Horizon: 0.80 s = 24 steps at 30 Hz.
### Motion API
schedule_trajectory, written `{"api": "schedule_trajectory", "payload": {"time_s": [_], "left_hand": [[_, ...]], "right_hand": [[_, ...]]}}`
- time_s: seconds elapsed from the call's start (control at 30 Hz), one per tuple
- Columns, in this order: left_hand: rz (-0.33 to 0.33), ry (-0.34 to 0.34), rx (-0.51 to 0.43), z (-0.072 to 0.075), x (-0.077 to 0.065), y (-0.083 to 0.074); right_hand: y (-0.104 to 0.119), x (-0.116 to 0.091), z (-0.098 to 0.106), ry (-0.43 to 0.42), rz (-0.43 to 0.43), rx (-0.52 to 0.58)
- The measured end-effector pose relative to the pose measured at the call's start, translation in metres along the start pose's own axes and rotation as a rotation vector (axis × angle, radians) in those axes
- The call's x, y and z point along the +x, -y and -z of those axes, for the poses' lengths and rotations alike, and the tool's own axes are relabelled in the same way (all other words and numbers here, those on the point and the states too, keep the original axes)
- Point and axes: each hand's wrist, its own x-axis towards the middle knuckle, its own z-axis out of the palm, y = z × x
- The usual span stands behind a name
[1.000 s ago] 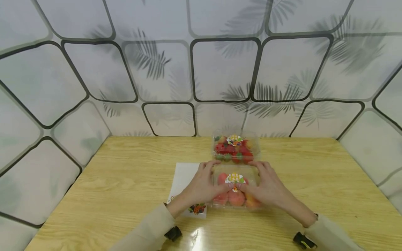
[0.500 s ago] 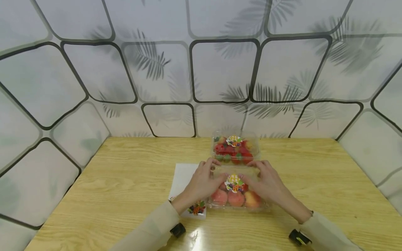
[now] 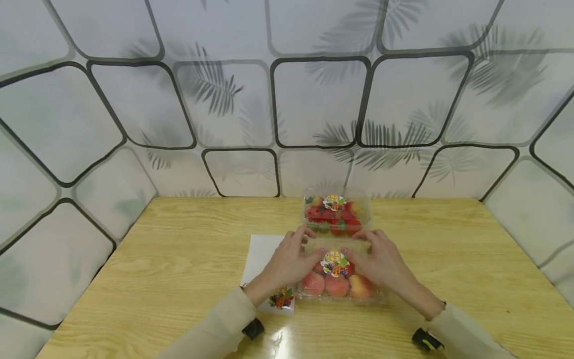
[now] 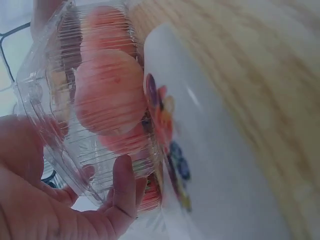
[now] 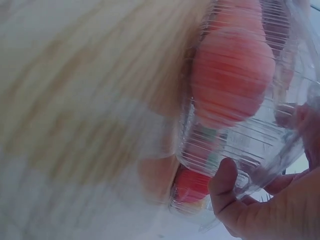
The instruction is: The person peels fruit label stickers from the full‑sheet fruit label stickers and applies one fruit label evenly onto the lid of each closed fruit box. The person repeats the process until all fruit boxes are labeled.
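A clear plastic clamshell box [image 3: 314, 297] of peaches [image 3: 337, 285] lies on the table, lid down, with a colourful fruit label [image 3: 334, 263] on top. My left hand [image 3: 287, 262] grips its left back corner, thumb on the lid and fingers bent over the edge. At the opposite corner my right hand [image 3: 383, 262] holds it the same way. Both wrist views show peaches [image 4: 110, 92] through the ribbed wall, and a bent finger [image 5: 223, 182] against the box at the right. Some of the back edge is hidden by the hands.
Behind stands a second clear box [image 3: 365, 214] with strawberries and other fruit, bearing a similar label [image 3: 334, 203]. At the left, a white sheet [image 3: 264, 252] with fruit pictures [image 3: 281, 298] lies partly under my left arm. A patterned wall [image 3: 320, 102] rises behind the wooden table [image 3: 188, 249].
Both thumbs have moved apart from the label's middle toward the sides of the lid, so the label shows whole. In the last half second the hands have hardly moved.
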Motion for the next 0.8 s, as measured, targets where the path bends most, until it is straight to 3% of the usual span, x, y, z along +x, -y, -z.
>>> {"api": "schedule_trajectory", "payload": {"time_s": [0.2, 0.33, 0.5, 0.8], "left_hand": [[0.084, 0.03, -0.125, 0.009, -0.008, 0.0], [0.183, 0.107, -0.243, 0.023, -0.021, -0.002], [0.271, 0.211, -0.438, 0.032, -0.033, -0.005], [0.267, 0.211, -0.527, 0.03, -0.03, -0.003]], "right_hand": [[0.0, -0.003, 0.008, 0.04, -0.056, 0.045], [-0.002, -0.011, 0.018, 0.096, -0.127, 0.069], [-0.007, -0.02, 0.023, 0.108, -0.113, 0.073], [-0.009, -0.024, 0.023, 0.076, -0.111, 0.058]]}}
